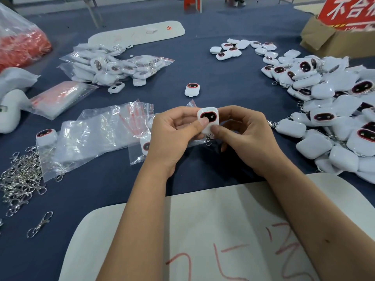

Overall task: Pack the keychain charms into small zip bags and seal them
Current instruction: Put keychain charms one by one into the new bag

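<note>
I am holding one charm (208,119) up over the blue table (219,78), close to the middle of my view, with both hands on it. My left hand (174,134) is curling around its left edge, the thumb lying across the dark face; my right hand (243,132) is pinching its lower right corner, the thumb pressing the white shell. A small metal clasp (208,139) is dangling beneath it, at six o'clock from the charm.

I am judging it light and rigid: a smooth white shell with a glossy dark window ringed in red. That gloss probably slips and smears, so I am favouring the white side edges, not the face. The clasp swings freely and could snag a bag's mouth.

The loose zip bags (95,136) are lying at about nine o'clock from my hands, thin, clear and crinkled, with red seal strips; they are flimsy and likely cling shut, so each needs both sides of its mouth pinched apart. The heap of unpacked charms (328,110) is sitting at three o'clock, the packed pile (113,67) at eleven o'clock, and spare clasps (20,177) at eight o'clock.
</note>
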Available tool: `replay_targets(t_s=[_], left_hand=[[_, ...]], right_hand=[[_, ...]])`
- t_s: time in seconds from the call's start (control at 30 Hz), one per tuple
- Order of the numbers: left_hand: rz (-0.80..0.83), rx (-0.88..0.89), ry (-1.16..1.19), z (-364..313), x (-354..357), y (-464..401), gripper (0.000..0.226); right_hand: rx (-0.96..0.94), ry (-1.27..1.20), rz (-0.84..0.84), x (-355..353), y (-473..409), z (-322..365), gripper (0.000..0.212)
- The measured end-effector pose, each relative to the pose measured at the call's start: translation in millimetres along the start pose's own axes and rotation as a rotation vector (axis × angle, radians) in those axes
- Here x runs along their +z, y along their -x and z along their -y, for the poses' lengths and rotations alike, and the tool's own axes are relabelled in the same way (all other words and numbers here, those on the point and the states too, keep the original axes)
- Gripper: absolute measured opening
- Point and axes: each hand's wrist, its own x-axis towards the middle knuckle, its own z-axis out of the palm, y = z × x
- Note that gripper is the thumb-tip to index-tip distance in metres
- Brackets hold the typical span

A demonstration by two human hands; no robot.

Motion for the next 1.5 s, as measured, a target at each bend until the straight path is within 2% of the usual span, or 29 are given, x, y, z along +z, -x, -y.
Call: replay_targets(t_s=[0.2,0.57,0.87,1.03,1.27,1.5], left_hand=[[-0.091,-0.122,-0.008,1,9,-3,0.006],[-0.094,-0.142,-0.013,0,11,-3,0.004],[-0.041,-0.090,-0.062,1,14,-1,0.009],[-0.039,-0.105,0.006,0,14,0,0.007],[0.019,-0.045,-0.092,4,16,0,0.015],[0.038,-0.010,-0.143,6,13,-1,0.023]], right_hand=[[0.059,-0.003,0.037,-1,1,2,0.013],[0.082,-0.002,0.029,-1,0,3,0.012],[0.089,-0.023,-0.019,0,-1,4,0.016],[0.089,-0.042,-0.047,1,-1,5,0.017],[0.091,0.029,-0.120,0,-2,4,0.019],[0.109,0.036,-0.113,2,-3,6,0.018]])
